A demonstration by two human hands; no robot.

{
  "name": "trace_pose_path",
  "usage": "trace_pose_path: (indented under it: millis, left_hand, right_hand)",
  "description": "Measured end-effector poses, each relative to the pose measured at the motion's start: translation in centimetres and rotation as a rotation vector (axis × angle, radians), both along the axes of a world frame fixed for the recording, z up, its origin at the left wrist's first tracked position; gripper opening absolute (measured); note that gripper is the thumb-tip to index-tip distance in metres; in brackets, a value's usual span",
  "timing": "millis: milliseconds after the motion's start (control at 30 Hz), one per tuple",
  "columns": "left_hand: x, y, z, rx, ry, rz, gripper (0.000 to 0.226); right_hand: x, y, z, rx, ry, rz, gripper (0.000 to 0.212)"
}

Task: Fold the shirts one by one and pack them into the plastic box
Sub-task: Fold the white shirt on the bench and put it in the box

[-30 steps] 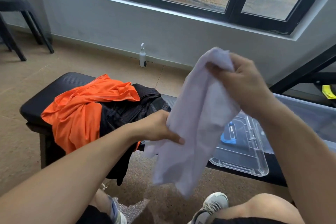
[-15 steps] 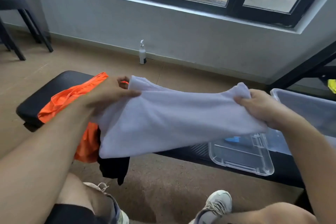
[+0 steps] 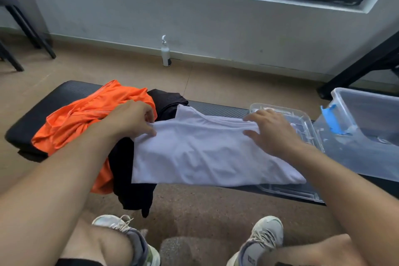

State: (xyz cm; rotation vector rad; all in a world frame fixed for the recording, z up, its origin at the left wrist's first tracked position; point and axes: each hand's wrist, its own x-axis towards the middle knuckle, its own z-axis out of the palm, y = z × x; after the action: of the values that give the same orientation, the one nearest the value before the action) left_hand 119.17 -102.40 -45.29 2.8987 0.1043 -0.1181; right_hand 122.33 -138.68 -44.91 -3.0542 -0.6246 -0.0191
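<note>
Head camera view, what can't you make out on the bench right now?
- Black garment: mostly buried under the orange shirt and white shirt; type unclear.
- Plastic box: cut off by the right edge.
- Clear lid: partly covered by the white shirt and right hand.

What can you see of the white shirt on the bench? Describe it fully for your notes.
The white shirt is plain, soft, thin-looking fabric, lightly wrinkled, spread flat across the black bench. Its near edge hangs slightly over the bench front. Its left end overlaps the black garment, its right end lies over the clear lid. The left hand pinches its left top corner; the right hand rests open on its right end.
</note>
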Motion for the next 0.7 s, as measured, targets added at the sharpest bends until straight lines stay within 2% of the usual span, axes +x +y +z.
trace_pose_path:
  millis: [167, 333, 467, 567, 633, 700]
  left_hand:
    - [-0.2, 0.5, 0.4, 0.107, 0.010, 0.092, 0.020]
    - [-0.7, 1.5, 0.2, 0.145, 0.024, 0.164, 0.033]
    - [-1.6, 1.7, 0.3, -0.003, -0.045, 0.206, 0.024]
    - [-2.4, 1.2, 0.8, -0.175, -0.085, 0.144, 0.018]
    - [-3.0, 0.8, 1.3, -0.277, -0.095, 0.074, 0.024]
    - [-3.9, 0.4, 1.9, -0.321, -0.110, 0.007, 0.033]
  right_hand:
    - [0.6, 4.4, -2.4, 0.256, 0.174, 0.086, 0.045]
    - [3.2, 10.2, -3.6, 0.401, 0.286, 0.061, 0.046]
    - [5.4, 13.4, -4.7, 0.443, 0.341, -0.008, 0.042]
    - [5.8, 14.1, -4.9, 0.491, 0.358, -0.049, 0.036]
    - [5.7, 14.2, -4.9, 0.528, 0.334, -0.055, 0.018]
    - [5.4, 14.0, -4.6, 0.607, 0.329, -0.034, 0.023]
